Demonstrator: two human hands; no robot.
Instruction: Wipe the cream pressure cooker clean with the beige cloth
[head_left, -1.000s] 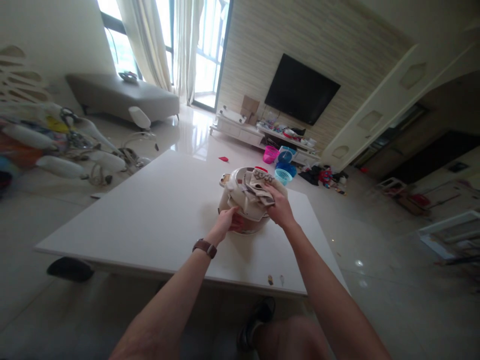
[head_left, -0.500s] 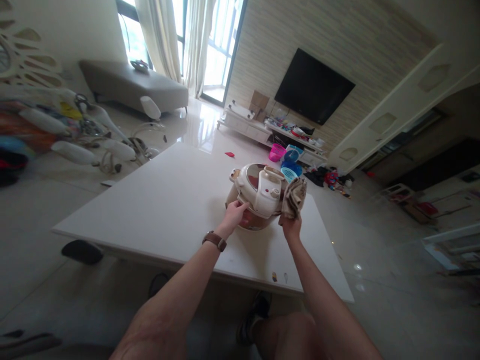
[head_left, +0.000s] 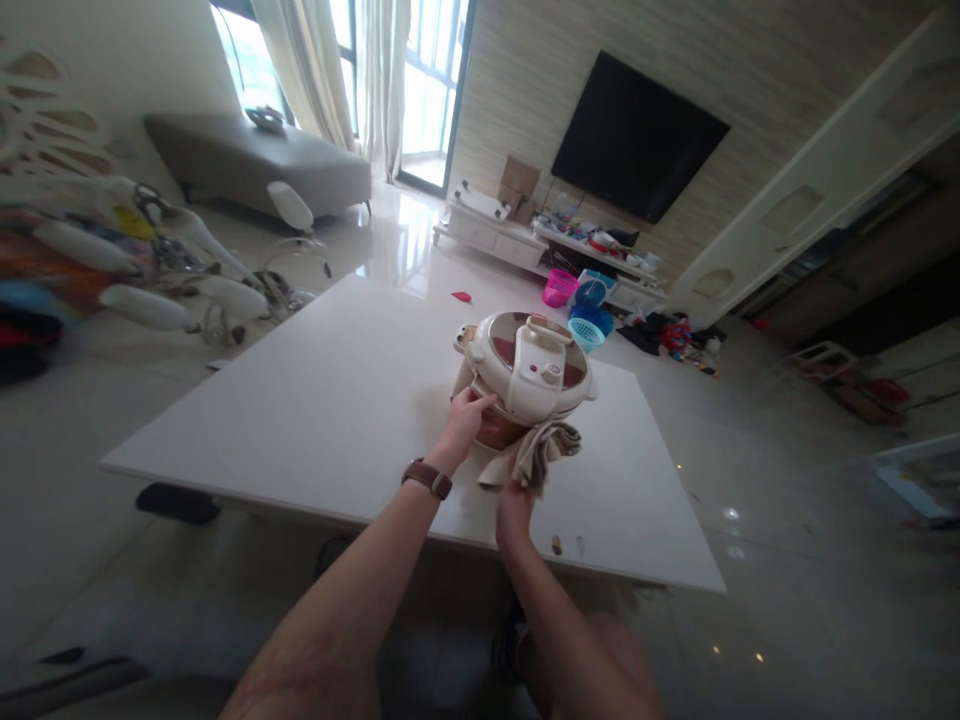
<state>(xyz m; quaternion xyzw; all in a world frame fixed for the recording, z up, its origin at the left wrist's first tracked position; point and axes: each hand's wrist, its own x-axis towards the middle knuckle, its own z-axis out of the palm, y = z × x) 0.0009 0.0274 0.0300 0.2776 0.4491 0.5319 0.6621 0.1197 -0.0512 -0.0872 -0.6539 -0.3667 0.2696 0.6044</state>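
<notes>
A round cream cooker (head_left: 551, 395) with a tinted see-through lid, a handle and a knob on top stands on the white table (head_left: 315, 400), its lower body reddish brown. My left hand (head_left: 466, 425) is closed at the cooker's left front edge, thumb on the rim, with a brown watch (head_left: 427, 478) on the wrist. A striped beige and brown cloth (head_left: 551, 447) is bunched up in my right hand (head_left: 515, 512), in front of the cooker's lower side. The cloth partly hides the fingers and the cooker's base.
Two small items (head_left: 556, 545) lie near the table's front edge. Beyond the table are a pink basket (head_left: 559, 288), a light blue basket (head_left: 586, 334) and a low cabinet (head_left: 495, 236) under a television (head_left: 640, 135). A lamp with several white shades (head_left: 146, 307) lies at left.
My right hand has moved the cloth from the cooker's right side leftward and down to its front. The left hand stays at the rim. The view has shifted slightly.
</notes>
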